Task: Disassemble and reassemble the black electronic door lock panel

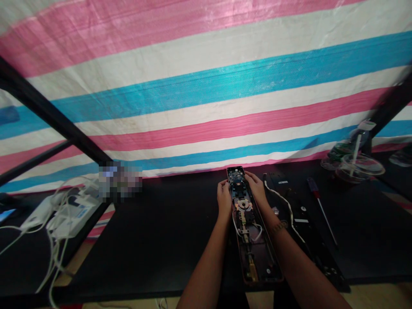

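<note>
A long, narrow electronic door lock panel (243, 205) lies with its inside facing up, its far end held between my hands. A circuit board, a round metal hub, white wires and a brass-coloured part show inside it. My left hand (224, 200) grips the left edge near the far end, fingers curled around the side. My right hand (256, 189) grips the opposite edge, with its fingertips near the circuit board. Right of my right forearm lies a dark flat cover (313, 234), with a pale cable (286, 201) running along it.
A screwdriver (317, 195) with a red and dark handle lies at the right. Behind it stand a clear plastic cup (358, 168) with a straw and a plastic bottle (341, 150). White power strips (75, 214) and tangled cables are at the left. Striped sheeting (206, 94) hangs behind the black table (154, 240).
</note>
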{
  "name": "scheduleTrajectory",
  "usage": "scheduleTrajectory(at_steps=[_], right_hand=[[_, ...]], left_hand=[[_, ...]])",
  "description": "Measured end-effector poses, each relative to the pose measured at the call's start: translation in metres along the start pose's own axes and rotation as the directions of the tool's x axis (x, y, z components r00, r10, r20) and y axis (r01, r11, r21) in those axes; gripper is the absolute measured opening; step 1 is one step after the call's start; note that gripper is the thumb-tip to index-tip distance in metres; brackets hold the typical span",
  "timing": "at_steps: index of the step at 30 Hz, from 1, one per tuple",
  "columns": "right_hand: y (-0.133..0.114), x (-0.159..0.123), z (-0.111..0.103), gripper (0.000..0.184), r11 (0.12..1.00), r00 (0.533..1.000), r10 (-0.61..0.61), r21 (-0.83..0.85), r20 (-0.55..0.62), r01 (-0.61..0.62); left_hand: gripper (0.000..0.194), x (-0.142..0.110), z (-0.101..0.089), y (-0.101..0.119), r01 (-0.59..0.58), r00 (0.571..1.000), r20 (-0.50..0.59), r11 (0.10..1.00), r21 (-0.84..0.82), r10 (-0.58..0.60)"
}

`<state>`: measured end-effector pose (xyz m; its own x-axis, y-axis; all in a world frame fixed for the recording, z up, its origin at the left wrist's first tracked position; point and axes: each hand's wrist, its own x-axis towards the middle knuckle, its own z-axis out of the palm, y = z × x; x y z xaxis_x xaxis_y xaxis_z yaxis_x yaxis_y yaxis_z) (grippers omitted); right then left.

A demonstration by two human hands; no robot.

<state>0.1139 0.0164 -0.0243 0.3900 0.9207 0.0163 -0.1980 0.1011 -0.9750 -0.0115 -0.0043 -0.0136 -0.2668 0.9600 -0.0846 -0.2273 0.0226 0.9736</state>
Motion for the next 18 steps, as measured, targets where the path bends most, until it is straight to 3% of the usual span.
scheduleTrajectory(at_steps=[12,18], right_hand=[[-0.008,-0.005,0.000,0.045,0.990,0.998,-0.048,0.131,0.033,0.044],[-0.018,-0.011,0.001,0.044,0.981,0.993,-0.109,0.167,0.036,0.101]], left_hand=[[0.034,-0.016,0.002,0.018,-0.068,0.990,0.114,0.992,-0.105,0.080],[0.032,-0.023,0.003,0.025,-0.114,0.983,0.128,0.983,-0.141,0.132]])
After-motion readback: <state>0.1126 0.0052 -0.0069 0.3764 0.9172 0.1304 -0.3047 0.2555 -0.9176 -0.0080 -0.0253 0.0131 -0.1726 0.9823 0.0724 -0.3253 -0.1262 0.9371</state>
